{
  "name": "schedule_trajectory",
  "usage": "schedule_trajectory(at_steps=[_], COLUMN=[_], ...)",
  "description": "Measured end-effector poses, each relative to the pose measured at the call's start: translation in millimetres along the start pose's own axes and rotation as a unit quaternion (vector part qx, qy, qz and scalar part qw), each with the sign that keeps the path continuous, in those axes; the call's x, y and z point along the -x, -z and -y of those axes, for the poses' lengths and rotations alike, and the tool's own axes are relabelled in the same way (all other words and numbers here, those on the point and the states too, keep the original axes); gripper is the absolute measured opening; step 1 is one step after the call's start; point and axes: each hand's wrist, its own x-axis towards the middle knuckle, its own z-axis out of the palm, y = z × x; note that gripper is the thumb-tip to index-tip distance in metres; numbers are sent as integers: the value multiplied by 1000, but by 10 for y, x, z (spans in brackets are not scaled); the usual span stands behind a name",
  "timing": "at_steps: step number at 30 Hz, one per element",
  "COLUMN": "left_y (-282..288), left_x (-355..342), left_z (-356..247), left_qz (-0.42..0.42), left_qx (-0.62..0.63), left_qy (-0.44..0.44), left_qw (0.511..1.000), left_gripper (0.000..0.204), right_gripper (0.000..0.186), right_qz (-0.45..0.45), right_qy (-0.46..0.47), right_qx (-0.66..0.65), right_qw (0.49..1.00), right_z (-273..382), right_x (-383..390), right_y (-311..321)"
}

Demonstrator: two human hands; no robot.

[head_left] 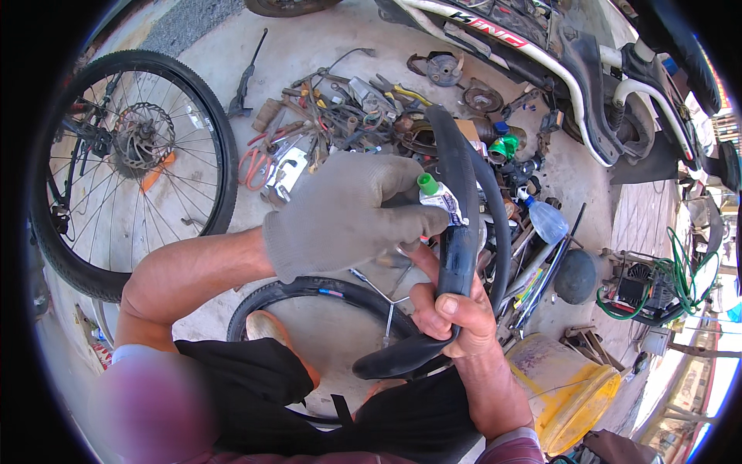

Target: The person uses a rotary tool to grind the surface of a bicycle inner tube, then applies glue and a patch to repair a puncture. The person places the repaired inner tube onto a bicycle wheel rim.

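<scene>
My left hand [340, 213], in a grey knit glove, pinches a small white squeeze tube [442, 203] with a green end between thumb and fingers. One end of the squeeze tube is against or very close to the side of a black bicycle inner tube [456, 174]. My bare right hand [460, 313] is wrapped around the lower part of that inner tube and keeps a stretch of it upright in front of me. A darker, shiny patch [457, 271] shows on the rubber just above my right thumb. The inner tube's lower bend hangs over my lap.
A black tire [270, 298] lies by my feet. At left is a spoked wheel [224, 155] with a disc rotor. Piled tools [309, 108] and parts cover the floor ahead. A yellow bucket [572, 402], a plastic bottle [547, 220] and a white-framed motorbike [572, 93] are at right.
</scene>
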Motion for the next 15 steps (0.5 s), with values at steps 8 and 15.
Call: schedule_trajectory(at_steps=[8, 15], left_y=[-67, -23], left_x=[103, 72], left_z=[146, 181], left_qz=[38, -16], left_qx=[-115, -126], left_qy=[-177, -113], left_qw=[977, 985], left_gripper=[27, 31], right_gripper=[78, 82], right_qz=[27, -26], right_qy=[-14, 7], right_qx=[-24, 43], right_qw=[999, 999], right_z=[20, 2], right_x=[-3, 2], right_y=[10, -117])
